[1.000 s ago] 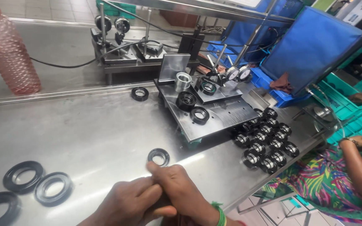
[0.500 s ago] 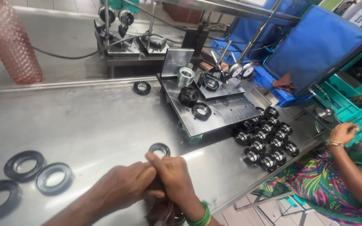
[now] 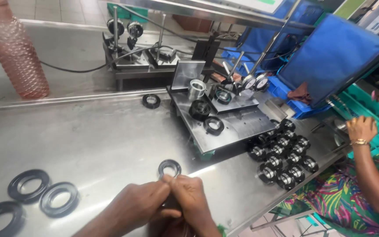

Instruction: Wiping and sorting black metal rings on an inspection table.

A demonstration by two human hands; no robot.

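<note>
The left hand [image 3: 134, 206] and right hand [image 3: 194, 204] meet at the near edge of the steel desk [image 3: 97, 136], fingers [image 3: 167, 182] pinched together on the near rim of a small black ring [image 3: 169, 167] that lies flat on the desk. 3 larger black seals [image 3: 28, 185] lie well apart to the left. Beyond the ring stands a dark jig plate [image 3: 224, 127] carrying 2 more rings, with a cluster of bearings [image 3: 284, 153] just beside it. A pink bottle [image 3: 16, 57] stands far left. Another person's hand [image 3: 361, 128] reaches toward green crates [image 3: 373, 109] at right.
</note>
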